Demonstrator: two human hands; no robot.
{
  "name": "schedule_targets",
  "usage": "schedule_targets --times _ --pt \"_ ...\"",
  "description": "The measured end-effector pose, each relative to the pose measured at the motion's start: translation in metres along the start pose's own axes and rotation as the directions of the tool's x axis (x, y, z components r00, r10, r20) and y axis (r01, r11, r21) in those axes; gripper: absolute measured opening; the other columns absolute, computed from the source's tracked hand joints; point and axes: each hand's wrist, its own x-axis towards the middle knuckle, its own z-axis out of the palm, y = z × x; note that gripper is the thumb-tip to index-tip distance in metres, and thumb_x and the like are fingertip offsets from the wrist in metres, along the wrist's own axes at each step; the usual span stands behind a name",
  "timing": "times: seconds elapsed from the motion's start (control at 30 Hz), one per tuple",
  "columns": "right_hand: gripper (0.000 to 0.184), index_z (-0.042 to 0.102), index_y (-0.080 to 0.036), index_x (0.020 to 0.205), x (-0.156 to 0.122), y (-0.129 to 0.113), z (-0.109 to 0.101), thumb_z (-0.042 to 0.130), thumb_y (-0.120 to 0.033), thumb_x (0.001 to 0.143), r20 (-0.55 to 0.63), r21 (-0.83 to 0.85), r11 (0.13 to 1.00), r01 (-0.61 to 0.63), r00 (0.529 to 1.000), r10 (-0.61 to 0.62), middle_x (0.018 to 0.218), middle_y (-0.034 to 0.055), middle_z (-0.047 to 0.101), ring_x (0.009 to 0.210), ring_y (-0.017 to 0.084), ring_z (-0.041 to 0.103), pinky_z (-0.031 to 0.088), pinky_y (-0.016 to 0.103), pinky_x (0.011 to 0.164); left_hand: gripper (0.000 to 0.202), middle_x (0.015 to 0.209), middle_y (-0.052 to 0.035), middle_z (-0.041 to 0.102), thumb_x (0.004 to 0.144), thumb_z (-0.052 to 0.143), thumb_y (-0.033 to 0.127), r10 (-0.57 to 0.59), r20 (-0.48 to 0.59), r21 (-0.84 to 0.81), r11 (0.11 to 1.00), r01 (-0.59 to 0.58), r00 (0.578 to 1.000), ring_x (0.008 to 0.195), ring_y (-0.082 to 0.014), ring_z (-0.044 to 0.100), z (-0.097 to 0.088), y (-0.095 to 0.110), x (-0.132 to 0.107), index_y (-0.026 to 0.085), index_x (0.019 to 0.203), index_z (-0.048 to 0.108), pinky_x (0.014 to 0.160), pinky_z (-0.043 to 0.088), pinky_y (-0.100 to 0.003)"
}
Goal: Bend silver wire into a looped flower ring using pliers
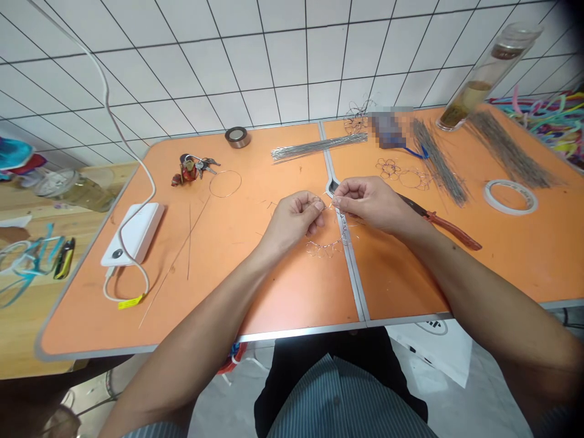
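Between my hands, close to the table's centre seam, is a thin wire ring (329, 246) with small wire loops around its edge. My left hand (301, 216) pinches its upper left part between thumb and forefinger. Thumb and fingertips of my right hand (365, 201) are pressed together at the ring's upper right side, on a fine wire. The exact spot where the fingers grip is too small to make out. Under my right wrist, a pair of pliers (449, 230) with orange-red handles lies on the table, its jaws partly covered by the hand.
On the orange table (219, 292) lie wire bundles (319, 148), looped wire pieces (406, 175), a bare wire ring (225, 184), straight wires, keys (201, 164), dark tape (237, 137) and a white tape roll (511, 197). A white power bank (133, 234) with cable is left; a tall glass bottle (488, 76) stands back right.
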Motion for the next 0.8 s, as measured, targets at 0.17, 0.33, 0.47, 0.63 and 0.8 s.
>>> schedule_targets --times 0.17,0.33,0.47,0.63,0.8 --pt "0.028 0.069 -0.021 0.077 0.0011 0.0022 -0.0009 0.088 -0.041 0.081 0.01 -0.009 1.0 0.012 1.0 -0.012 0.072 -0.0001 0.059 0.066 0.014 0.047 0.031 0.033 0.062 0.02 0.069 -0.0012 0.071 0.098 0.076 0.033 -0.044 0.029 -0.01 0.999 0.044 0.999 0.054 -0.0091 0.058 -0.0002 0.0046 -0.0016 0.018 0.085 0.073 0.053 0.044 -0.022" --pt "0.032 0.07 -0.021 0.076 0.0023 0.004 -0.0014 0.09 -0.044 0.08 0.029 -0.003 1.0 0.025 0.999 -0.024 0.072 -0.0002 0.063 0.066 0.014 0.049 0.034 0.032 0.062 0.028 0.068 -0.0023 0.071 0.095 0.081 0.036 -0.088 0.091 -0.076 0.993 0.095 0.992 0.048 -0.0079 0.056 -0.0034 0.0016 0.0017 0.017 0.078 0.072 0.048 0.043 -0.022" --pt "0.035 0.071 -0.02 0.078 0.0023 0.004 -0.0015 0.092 -0.048 0.079 0.056 0.002 1.0 0.001 0.998 -0.001 0.072 0.0009 0.067 0.067 0.015 0.053 0.036 0.031 0.062 0.03 0.072 -0.0033 0.072 0.092 0.085 0.037 -0.123 0.135 -0.098 0.986 0.137 0.983 0.047 -0.007 0.056 -0.0052 -0.0001 0.0032 0.016 0.074 0.073 0.045 0.043 -0.021" --pt "0.029 0.071 -0.02 0.076 0.0021 0.006 0.0004 0.089 -0.043 0.08 0.075 -0.017 1.0 0.006 0.997 -0.005 0.072 0.0012 0.068 0.066 0.014 0.055 0.036 0.031 0.062 0.029 0.07 -0.0036 0.072 0.087 0.088 0.034 -0.164 0.137 -0.103 0.978 0.179 0.977 0.047 -0.0064 0.055 -0.0043 -0.0022 0.0035 0.015 0.072 0.073 0.044 0.043 -0.021" --pt "0.025 0.072 -0.02 0.083 -0.0003 0.002 0.0003 0.082 -0.042 0.09 0.088 -0.019 1.0 0.017 0.996 -0.015 0.077 0.0024 0.071 0.068 0.015 0.058 0.042 0.031 0.066 0.032 0.066 -0.0021 0.069 0.083 0.09 0.036 -0.165 0.06 -0.085 0.982 0.169 0.985 0.047 -0.0071 0.054 -0.0025 -0.0045 0.004 0.016 0.068 0.07 0.043 0.04 -0.021"
